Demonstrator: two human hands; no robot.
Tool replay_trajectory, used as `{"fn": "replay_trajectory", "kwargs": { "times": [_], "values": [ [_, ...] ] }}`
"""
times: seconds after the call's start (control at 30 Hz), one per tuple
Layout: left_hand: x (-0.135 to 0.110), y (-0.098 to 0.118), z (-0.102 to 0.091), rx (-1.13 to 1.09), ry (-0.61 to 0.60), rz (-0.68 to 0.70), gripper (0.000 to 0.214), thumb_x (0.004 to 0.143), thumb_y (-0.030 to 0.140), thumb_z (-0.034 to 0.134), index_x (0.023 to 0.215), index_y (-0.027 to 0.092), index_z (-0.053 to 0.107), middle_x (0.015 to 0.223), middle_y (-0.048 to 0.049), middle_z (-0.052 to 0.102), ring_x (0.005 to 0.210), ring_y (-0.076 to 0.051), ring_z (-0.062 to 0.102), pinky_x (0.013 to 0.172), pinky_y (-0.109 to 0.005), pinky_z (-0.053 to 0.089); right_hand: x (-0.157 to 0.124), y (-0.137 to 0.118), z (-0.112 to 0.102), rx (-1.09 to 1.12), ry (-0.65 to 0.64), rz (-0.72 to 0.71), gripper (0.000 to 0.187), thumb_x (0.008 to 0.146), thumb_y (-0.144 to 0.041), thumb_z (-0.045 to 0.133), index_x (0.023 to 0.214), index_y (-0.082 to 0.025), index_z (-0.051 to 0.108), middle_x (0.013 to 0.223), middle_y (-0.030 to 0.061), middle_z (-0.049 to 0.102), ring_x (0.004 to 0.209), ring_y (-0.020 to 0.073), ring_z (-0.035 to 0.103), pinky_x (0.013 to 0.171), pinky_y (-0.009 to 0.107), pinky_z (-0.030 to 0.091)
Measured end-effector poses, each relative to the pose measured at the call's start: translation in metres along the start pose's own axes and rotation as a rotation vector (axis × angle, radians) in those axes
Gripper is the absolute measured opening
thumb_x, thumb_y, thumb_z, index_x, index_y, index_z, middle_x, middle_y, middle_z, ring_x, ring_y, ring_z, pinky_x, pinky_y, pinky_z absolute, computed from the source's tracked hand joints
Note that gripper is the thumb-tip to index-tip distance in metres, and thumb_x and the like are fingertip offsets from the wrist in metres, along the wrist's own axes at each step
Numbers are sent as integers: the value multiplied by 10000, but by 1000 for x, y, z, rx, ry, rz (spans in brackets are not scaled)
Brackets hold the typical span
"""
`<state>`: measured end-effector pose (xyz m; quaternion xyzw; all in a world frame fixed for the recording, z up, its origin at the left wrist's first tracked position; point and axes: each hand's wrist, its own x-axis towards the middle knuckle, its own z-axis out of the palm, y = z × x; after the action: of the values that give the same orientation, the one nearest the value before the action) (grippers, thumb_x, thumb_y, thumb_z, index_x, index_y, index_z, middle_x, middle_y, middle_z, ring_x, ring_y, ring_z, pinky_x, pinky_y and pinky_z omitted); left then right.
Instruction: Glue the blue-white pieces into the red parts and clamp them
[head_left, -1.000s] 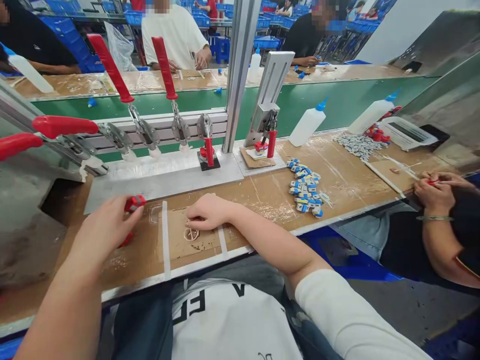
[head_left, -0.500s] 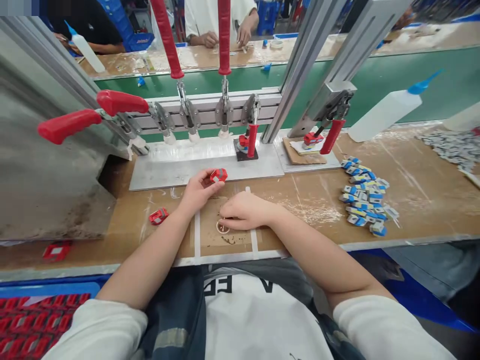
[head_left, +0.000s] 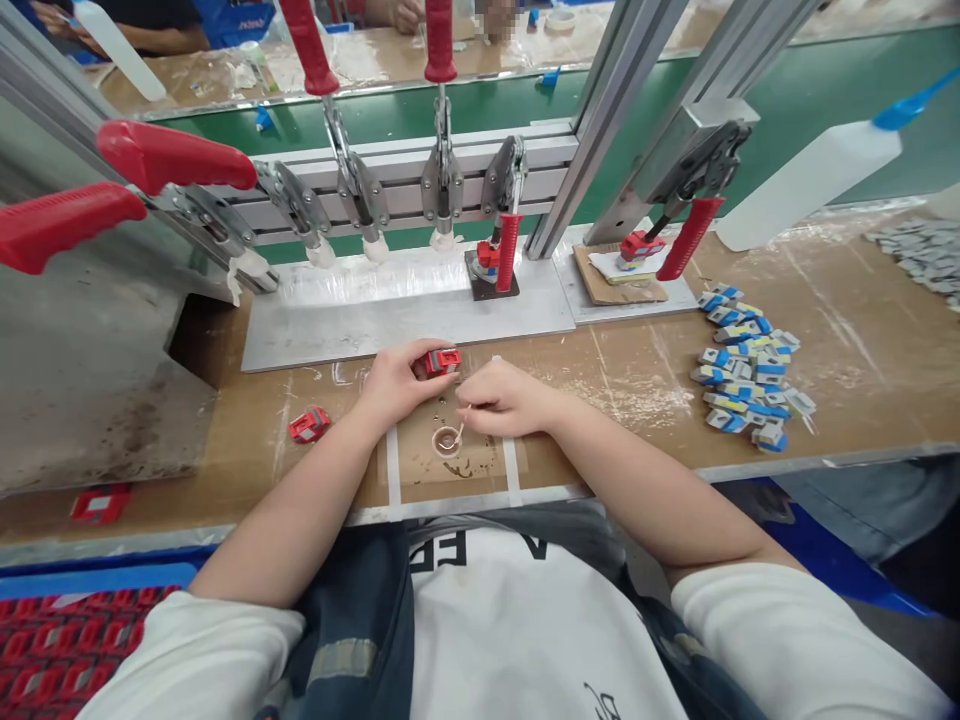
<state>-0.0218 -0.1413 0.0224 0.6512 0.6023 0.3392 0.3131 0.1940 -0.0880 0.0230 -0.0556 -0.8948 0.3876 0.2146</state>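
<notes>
My left hand (head_left: 400, 385) is closed around a small red plastic part (head_left: 442, 361) with a grey band, just in front of the metal base plate. Between the fingertips of my right hand (head_left: 504, 398) is a thin white stick (head_left: 462, 428), slanting down to a small round dish (head_left: 447, 442). The dish holds a little brownish liquid and lies on the bench between two white tape strips. Dark specks are scattered around it. Left of my left wrist, another red part (head_left: 309, 425) rests on the bench.
Red-handled toggle clamps (head_left: 442, 200) stand on a frame behind the metal plate (head_left: 330, 335). Two clamps press on red parts. Blue-and-white pieces (head_left: 750, 370) lie piled at right, near a white squeeze bottle (head_left: 817, 185). A blue tray (head_left: 97, 578) of red parts sits lower left. Co-workers' hands show across.
The stick between my right fingers has come into clear view at the dish as that hand rose slightly. The red part in my left hand has turned. The camera view has shifted.
</notes>
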Motion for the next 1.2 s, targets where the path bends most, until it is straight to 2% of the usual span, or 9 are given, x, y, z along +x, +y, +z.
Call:
{"fn": "replay_trajectory", "kwargs": {
  "times": [0.1,0.17,0.27,0.4,0.6,0.83,1.2],
  "values": [
    [1,0,0,-9,-53,-55,380,796,421,825,1113,214,805,702,25,707,599,-150,608,608,-270,466,-2,7,-4,89,295,36,436,1007,-337,529,635,-237,324,566,-61,306,528,100,287,568,291,243],
    [1,0,0,-11,-63,-79,396,786,450,835,1106,217,811,668,29,692,580,-151,601,591,-270,449,-2,10,-7,103,483,141,444,1014,-382,533,637,-237,349,569,-57,313,539,106,302,567,288,254],
    [2,1,1,13,-71,-84,426,769,479,848,1109,222,819,640,29,681,580,-164,607,584,-280,431,0,13,-9,61,611,291,465,1019,-448,535,641,-235,367,589,-46,355,578,118,345,595,290,293],
    [2,4,1,25,-88,-74,422,773,465,837,1120,224,825,608,39,671,570,-166,606,601,-288,433,4,17,-7,-10,592,338,487,1023,-508,533,652,-234,375,606,-43,378,611,126,372,630,294,320],
    [1,6,1,43,-85,-84,434,772,459,840,1137,225,829,599,42,652,570,-159,578,615,-293,428,5,20,-5,-47,515,351,427,1031,-437,529,677,-224,419,626,-41,426,622,124,398,646,295,319],
    [2,2,3,67,-75,-72,427,775,483,842,1117,227,832,607,41,639,578,-155,558,620,-294,419,5,18,-6,-45,574,342,444,1038,-445,527,674,-229,391,621,-43,404,622,124,375,634,293,304],
    [2,3,3,59,-88,-80,430,780,473,841,1135,231,834,605,34,652,571,-157,557,598,-292,409,5,18,-7,-26,498,322,409,1021,-397,523,669,-227,402,612,-43,397,611,123,377,627,295,307]
  ]
}}
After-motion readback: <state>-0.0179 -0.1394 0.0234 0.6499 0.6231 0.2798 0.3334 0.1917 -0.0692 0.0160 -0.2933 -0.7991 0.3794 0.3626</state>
